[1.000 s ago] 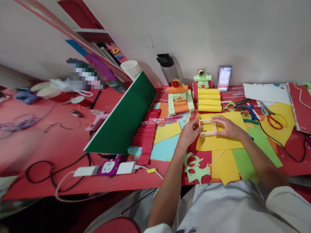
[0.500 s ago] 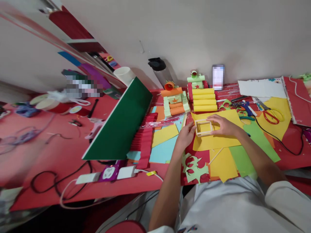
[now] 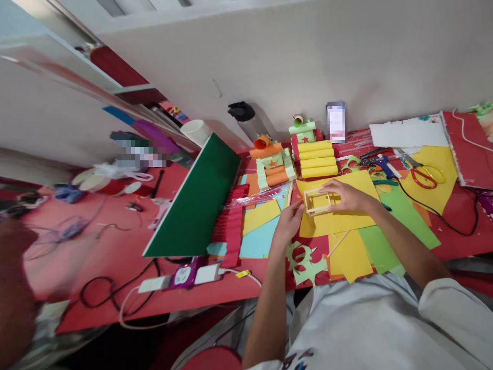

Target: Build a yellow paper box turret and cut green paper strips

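Observation:
A small box-shaped frame of pale wooden sticks [image 3: 318, 211] is over a sheet of yellow paper [image 3: 358, 186]. My right hand [image 3: 346, 197] grips its right side between thumb and fingers. Close to the frame's left side is my left hand [image 3: 288, 224], its fingers drawn together near a small orange-red spot. Whatever those fingertips hold, if anything, is too small to name. Loose sticks [image 3: 339, 243] lie on a smaller yellow piece in front. Beside my left wrist is a cut-out light green paper scrap [image 3: 307, 263].
Behind stand two rolled-paper models, one orange and green [image 3: 274, 163], one yellow and red [image 3: 316, 158]. A phone [image 3: 337, 122] leans on the wall. Scissors [image 3: 422, 172] and a blue glue gun [image 3: 384, 167] lie right. Left are a tilted green board [image 3: 196, 205], a power strip [image 3: 184, 275] and another person's blurred arm [image 3: 15, 288].
My left hand has drawn its fingers in and sits slightly off the frame's left side. My right hand keeps its grip. Another person's arm has entered at far left; the view has shifted slightly.

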Tool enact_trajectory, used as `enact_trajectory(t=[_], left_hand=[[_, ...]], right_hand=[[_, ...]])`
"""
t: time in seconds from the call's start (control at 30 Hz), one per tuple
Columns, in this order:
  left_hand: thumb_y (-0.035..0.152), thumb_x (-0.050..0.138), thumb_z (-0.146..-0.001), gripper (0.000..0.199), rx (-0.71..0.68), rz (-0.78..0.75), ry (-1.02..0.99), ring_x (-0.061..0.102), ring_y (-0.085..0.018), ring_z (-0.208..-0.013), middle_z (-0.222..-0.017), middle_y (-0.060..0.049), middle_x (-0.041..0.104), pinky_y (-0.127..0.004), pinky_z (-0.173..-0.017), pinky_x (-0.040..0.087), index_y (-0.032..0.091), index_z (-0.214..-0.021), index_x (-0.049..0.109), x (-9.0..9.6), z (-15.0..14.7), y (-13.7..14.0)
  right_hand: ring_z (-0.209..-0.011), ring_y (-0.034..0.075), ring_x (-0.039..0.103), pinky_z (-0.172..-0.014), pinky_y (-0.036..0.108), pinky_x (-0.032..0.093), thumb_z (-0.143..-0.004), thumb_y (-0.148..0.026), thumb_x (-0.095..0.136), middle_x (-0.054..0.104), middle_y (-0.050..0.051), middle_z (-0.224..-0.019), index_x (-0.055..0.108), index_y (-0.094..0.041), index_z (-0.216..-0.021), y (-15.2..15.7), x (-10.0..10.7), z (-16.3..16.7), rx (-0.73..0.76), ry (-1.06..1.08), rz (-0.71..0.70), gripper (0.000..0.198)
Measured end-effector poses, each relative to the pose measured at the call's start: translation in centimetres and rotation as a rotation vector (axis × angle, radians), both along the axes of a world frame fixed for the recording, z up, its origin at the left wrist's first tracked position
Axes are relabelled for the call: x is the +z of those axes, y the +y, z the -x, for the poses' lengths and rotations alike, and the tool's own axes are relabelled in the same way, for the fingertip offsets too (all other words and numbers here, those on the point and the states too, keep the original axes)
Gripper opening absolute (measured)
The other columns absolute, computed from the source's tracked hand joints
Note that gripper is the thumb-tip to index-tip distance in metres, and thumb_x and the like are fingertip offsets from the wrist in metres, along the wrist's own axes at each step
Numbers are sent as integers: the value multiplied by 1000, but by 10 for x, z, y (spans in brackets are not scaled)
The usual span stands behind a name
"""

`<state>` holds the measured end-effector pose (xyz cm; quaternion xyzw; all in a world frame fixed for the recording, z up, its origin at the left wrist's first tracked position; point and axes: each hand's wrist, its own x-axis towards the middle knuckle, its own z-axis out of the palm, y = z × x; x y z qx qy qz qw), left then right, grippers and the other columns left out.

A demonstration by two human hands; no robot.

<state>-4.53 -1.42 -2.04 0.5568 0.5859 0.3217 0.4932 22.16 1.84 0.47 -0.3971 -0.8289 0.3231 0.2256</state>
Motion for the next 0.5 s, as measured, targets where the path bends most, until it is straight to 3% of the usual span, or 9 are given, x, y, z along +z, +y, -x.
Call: enact_trajectory(t=[0.13, 0.23, 0.37, 0.5], left_hand=[[63, 71, -84, 76, 33, 57, -117, 71, -35, -121, -127, -17, 77, -49, -107, 55, 9, -138, 67, -1, 3, -15], [63, 72, -85, 73, 26, 95, -185, 74, -32, -114, -117, -14, 80, -47, -105, 57, 11, -137, 68, 3, 5, -28], [61, 69, -89, 68, 52, 102, -124, 74, -32, -115, -113, -12, 81, -45, -102, 58, 14, -138, 68, 11, 7, -39], [65, 63, -91, 70, 44, 34, -9, 69, -35, -124, -122, -13, 79, -45, -102, 56, 13, -137, 69, 13, 4, -32]], right_hand=[[-131, 30, 62, -115, 48, 50, -84, -44, 83, 59, 11, -143, 66, -30, -142, 1, -1, 1, 7, 19, -15, 62], [-131, 30, 62, -115, 48, 50, -85, -45, 82, 59, 10, -142, 67, -31, -142, 1, 0, 1, 9, 24, -19, 60], [-131, 31, 62, -115, 49, 49, -85, -46, 83, 59, 11, -142, 69, -30, -140, 0, 2, 1, 12, 6, -20, 59], [-132, 30, 61, -115, 48, 50, -86, -45, 81, 59, 9, -143, 66, -35, -142, 0, 2, 0, 18, 17, -14, 59]])
